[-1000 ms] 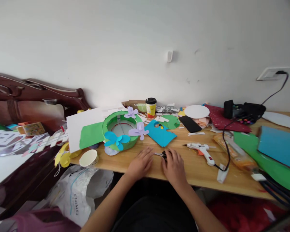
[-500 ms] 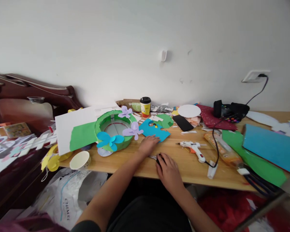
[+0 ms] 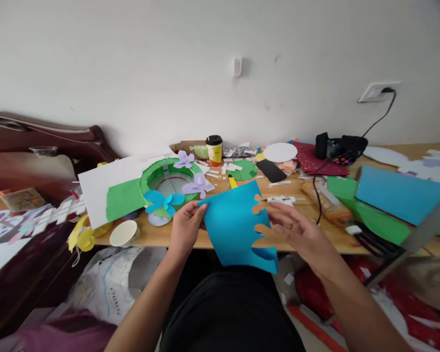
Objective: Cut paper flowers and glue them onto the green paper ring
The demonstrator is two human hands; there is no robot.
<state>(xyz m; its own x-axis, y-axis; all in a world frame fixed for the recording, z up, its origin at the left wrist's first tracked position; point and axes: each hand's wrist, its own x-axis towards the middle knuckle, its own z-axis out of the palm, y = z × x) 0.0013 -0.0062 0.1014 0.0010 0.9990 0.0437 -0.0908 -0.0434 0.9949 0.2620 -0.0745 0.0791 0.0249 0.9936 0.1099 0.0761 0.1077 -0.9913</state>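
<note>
A sheet of blue paper (image 3: 231,225) with rounded cut-outs along its right edge is raised over the front edge of the table. My left hand (image 3: 187,225) pinches its upper left corner between thumb and fingers. Beside the cut edge, my right hand (image 3: 297,232) has its fingers apart and holds nothing that I can see. Behind that hand lies a white glue gun (image 3: 280,200), partly covered. To the left stands a green ring-shaped paper piece (image 3: 143,181) with a blue paper flower (image 3: 164,201) and purple ones (image 3: 198,184) on it. The scissors are out of sight.
A paper cup with a black lid (image 3: 214,152) stands near the wall, with a phone (image 3: 271,170) and paper scraps around it. A white bowl (image 3: 123,233) sits at the front left edge. The power cord (image 3: 314,188) runs to the wall socket (image 3: 377,92).
The blue paper has been lifted off the table towards me, now held in my left hand. My right hand has let go of the scissors and moved right, beside the paper's cut edge.
</note>
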